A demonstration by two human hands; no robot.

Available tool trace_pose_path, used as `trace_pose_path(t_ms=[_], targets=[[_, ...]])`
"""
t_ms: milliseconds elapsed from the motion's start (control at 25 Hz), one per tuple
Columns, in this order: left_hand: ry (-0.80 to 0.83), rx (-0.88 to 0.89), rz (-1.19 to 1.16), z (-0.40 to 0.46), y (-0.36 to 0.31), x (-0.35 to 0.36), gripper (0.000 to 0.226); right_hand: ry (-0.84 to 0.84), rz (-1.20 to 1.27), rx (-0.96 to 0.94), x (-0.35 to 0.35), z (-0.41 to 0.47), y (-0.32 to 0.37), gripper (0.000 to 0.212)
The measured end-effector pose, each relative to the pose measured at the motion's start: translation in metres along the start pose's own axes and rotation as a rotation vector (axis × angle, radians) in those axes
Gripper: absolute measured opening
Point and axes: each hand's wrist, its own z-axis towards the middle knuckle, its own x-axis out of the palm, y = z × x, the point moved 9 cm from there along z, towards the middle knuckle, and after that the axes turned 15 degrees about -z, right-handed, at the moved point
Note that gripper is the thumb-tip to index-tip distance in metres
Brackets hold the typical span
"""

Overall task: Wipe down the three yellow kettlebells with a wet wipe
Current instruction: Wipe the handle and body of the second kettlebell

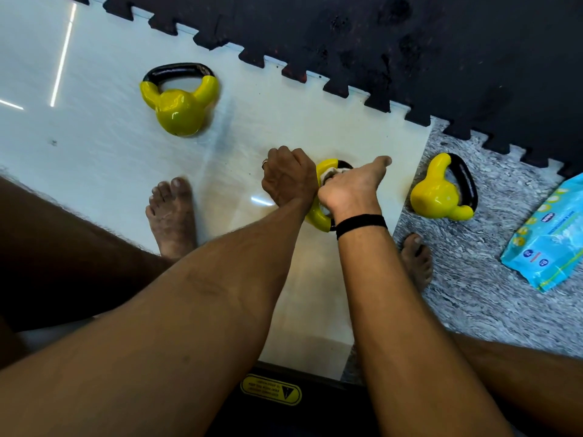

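Kettlebell (317,212) in the middle lies directly under both my hands. Left grip (288,178) clasps it steady; right grip (350,186) pinches the wet wipe (328,175) against its handle end. Unwiped-looking kettlebell (437,192) sits nearest my right grip, another kettlebell (179,110) beyond my left.

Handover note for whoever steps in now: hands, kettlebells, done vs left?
Left hand: grips the middle kettlebell, steadying it on the white floor.
Right hand: holds the wet wipe against that kettlebell.
Left kettlebell: lies alone on the white floor.
Right kettlebell: lies on the grey mat, beside the wipes pack.
Done: cannot tell which are already wiped.
Left: finish the middle one, check the other two.
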Motion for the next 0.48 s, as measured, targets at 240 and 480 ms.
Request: trace_pose_path(t_ms=[240,480], targets=[[-0.029,0.034,-0.048,-0.002,-0.002,0.000,0.028,0.130,0.053,0.032,0.003,0.021,-0.001,0.097],[-0.071,-0.070,-0.109,0.003,0.008,-0.003,0.029,-0.081,-0.878,-0.520,-0.009,0.001,0.006,0.039]])
